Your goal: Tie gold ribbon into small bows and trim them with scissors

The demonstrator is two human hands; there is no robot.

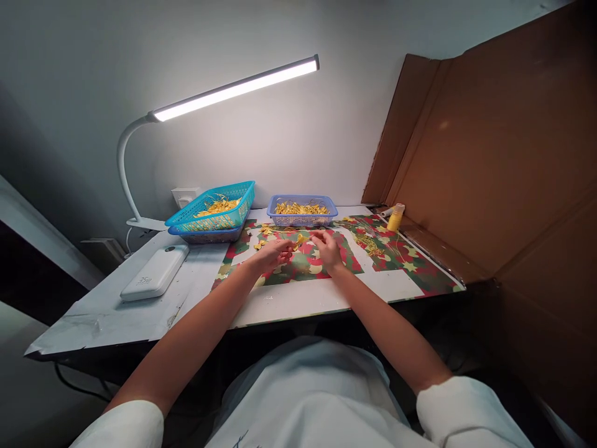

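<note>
Over the patterned sheet, my left hand (274, 255) is closed, with a small gold ribbon bow (301, 239) pinched at its fingertips. Just to the right of the bow is my right hand (329, 250), its thumb and fingers pressed together; what they grip is too small to make out. Behind and left of my left hand lie loose gold ribbon pieces (267, 229) on the sheet. A tangle of thin gold cord (369, 245) rests to the right of my right hand.
A purple basket (302, 220) of gold pieces stands at the back. A turquoise basket (209, 221) sits on a blue one (208, 236) at left, near a white power bank (155, 274) and lit lamp (237, 87). A yellow bottle (395, 219) stands by the cardboard (504, 149).
</note>
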